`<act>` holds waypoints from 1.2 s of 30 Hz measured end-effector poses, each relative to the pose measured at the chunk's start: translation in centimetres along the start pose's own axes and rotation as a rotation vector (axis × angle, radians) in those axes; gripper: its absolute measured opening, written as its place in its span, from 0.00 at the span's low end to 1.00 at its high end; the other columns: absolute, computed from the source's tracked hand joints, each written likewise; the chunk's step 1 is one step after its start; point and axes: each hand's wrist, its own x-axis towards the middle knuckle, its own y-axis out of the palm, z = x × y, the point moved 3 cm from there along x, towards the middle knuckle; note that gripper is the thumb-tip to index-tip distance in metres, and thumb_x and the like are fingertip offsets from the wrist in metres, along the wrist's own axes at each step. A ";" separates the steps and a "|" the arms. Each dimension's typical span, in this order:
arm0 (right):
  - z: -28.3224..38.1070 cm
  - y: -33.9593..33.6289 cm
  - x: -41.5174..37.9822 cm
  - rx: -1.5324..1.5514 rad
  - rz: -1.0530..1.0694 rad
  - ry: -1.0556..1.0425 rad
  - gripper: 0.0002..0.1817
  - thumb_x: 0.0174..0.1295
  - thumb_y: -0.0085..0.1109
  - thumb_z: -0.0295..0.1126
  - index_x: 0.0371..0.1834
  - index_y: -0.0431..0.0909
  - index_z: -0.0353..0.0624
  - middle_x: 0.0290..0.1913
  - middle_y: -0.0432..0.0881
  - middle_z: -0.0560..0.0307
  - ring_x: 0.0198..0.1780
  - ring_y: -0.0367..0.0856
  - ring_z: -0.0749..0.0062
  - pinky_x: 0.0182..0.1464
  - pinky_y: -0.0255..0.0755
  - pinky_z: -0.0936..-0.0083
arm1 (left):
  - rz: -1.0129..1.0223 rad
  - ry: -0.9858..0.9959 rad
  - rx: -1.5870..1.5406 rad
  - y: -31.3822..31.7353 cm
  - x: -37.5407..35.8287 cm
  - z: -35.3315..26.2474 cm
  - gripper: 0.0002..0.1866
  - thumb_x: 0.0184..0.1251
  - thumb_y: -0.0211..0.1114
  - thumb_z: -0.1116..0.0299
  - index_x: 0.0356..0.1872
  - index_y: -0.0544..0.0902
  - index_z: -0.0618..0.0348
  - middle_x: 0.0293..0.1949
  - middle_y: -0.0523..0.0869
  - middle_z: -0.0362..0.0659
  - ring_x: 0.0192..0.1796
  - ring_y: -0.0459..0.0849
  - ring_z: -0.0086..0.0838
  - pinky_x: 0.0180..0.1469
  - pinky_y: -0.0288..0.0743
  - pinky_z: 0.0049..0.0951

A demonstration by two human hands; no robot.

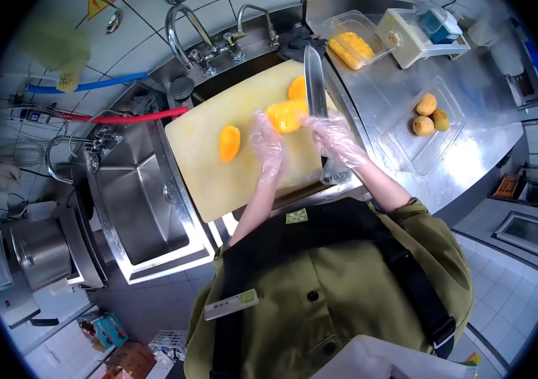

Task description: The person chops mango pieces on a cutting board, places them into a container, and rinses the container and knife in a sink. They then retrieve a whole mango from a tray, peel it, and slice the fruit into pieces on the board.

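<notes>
Both hands wear clear plastic gloves over a pale cutting board. My left hand is closed on the left end of a peeled orange-yellow fruit. The handle of a large knife is in my right hand, its broad blade pointing up and away from me, beside the fruit's right end. My right fingertips are close to the fruit; whether they touch it is unclear. One peeled piece lies on the board to the left, and another lies behind the fruit, partly hidden by the blade.
At the right, a clear tray holds several unpeeled fruits. Behind it stand a clear container of cut yellow pieces and a white holder. Left are a steel sink and red hose. Faucets rise behind the board.
</notes>
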 end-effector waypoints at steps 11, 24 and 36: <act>1.9 0.4 2.2 0.197 0.176 0.088 0.11 0.53 0.61 0.36 0.36 0.73 0.45 0.17 0.66 0.72 0.13 0.57 0.90 0.15 0.51 0.91 | 0.133 -0.140 -0.095 -1.2 -0.2 -1.0 0.21 0.70 0.43 0.55 0.48 0.70 0.64 0.39 0.78 0.45 0.37 0.76 0.26 0.41 0.72 0.25; -3.8 0.8 4.5 0.765 0.111 0.333 0.07 0.61 0.47 0.29 0.37 0.70 0.39 0.14 0.64 0.66 0.10 0.56 0.87 0.10 0.51 0.93 | 0.351 -0.413 -0.433 -2.5 -0.1 0.8 0.21 0.61 0.51 0.69 0.55 0.64 0.66 0.51 0.72 0.48 0.54 0.73 0.36 0.57 0.68 0.34; -6.0 1.7 3.3 0.704 0.362 0.340 0.09 0.61 0.49 0.31 0.38 0.72 0.36 0.20 0.70 0.65 0.13 0.61 0.88 0.13 0.53 0.95 | 0.295 -0.494 -0.316 -4.8 -0.3 1.7 0.22 0.58 0.50 0.81 0.56 0.63 0.66 0.52 0.71 0.48 0.54 0.73 0.35 0.58 0.69 0.33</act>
